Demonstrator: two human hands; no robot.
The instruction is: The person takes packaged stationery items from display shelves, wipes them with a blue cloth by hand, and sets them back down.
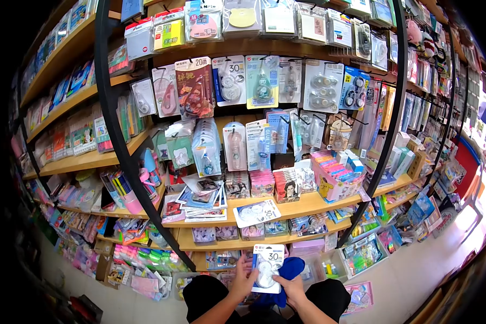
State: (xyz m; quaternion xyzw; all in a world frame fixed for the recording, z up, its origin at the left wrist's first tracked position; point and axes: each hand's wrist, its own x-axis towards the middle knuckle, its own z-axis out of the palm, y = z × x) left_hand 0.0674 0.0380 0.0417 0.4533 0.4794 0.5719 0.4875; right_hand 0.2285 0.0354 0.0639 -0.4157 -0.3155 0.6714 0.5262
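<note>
Low in front of my knees I hold a blister pack of correction tape (267,265) marked "30m", upright and facing me. My left hand (243,279) grips its left edge, with the fingers behind the card. At the pack's right side, my right hand (291,287) is closed on a blue cloth (292,267), its thumb against the pack's front. Part of the cloth hangs behind the pack. A similar 30m pack (256,212) lies tilted on the shelf edge just above.
A wooden shelf (229,208) ahead carries stacked cards, small boxes and a pink box (335,183). Packs hang on hooks above, including another 30m pack (230,81). Black metal posts (116,129) stand at both sides. Plastic bins (364,254) sit near the floor.
</note>
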